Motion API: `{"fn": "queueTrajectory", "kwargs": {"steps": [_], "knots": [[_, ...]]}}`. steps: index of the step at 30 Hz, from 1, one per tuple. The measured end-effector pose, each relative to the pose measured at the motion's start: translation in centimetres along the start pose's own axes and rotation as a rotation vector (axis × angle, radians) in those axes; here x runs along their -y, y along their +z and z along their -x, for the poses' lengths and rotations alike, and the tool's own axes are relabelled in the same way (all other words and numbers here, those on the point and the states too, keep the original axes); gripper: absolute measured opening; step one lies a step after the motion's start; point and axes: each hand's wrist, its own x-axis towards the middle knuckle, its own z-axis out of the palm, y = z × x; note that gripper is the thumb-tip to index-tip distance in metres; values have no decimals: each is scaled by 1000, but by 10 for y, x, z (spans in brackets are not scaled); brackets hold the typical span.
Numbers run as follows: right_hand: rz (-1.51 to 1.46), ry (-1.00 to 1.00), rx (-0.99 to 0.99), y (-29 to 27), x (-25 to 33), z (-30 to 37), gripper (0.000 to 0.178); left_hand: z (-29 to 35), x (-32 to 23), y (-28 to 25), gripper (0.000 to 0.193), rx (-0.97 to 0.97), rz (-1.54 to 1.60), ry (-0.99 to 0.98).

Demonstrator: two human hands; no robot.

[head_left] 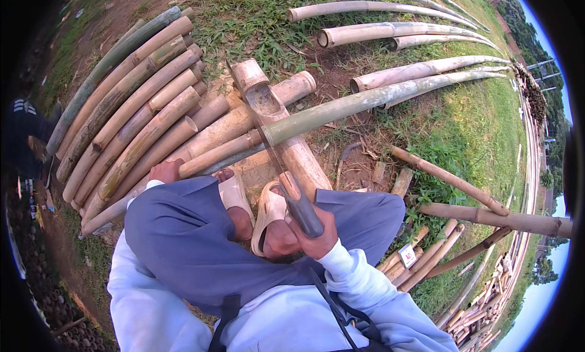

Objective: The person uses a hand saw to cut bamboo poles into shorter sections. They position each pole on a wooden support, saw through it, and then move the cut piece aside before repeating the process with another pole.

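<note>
My right hand (318,231) is wrapped round the handle of a handsaw (297,201), wooden at the top and dark grey below. Its long thin blade runs up and away from me, crossing a bamboo pole (332,117) where the surface turns from tan to green. The pole slants from lower left to upper right. My left hand (166,170) grips its tan part beside my left knee. Under the pole, near the blade, lies a thick bamboo support (301,163) with a notch cut near its far end. Whether the blade has bitten into the pole cannot be made out.
Cut bamboo lengths (128,117) lie side by side at the left. Long bamboo poles (402,29) stretch away at the upper right. A bamboo frame (487,215) stands right of my knee, near more cut pieces (426,260). My sandalled feet (268,218) are close below the blade.
</note>
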Motion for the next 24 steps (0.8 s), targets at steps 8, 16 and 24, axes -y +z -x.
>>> {"fn": "queueTrajectory", "kwargs": {"steps": [8, 16, 24], "knots": [[-19, 0, 27, -14, -7, 27, 26, 9, -18, -17, 52, 14, 8, 2], [-67, 94, 27, -11, 4, 29, 24, 8, -16, -20, 46, -8, -18, 3], [-21, -41, -74, -8, -16, -7, 17, 3, -16, -10, 42, -25, 10, 23]]}}
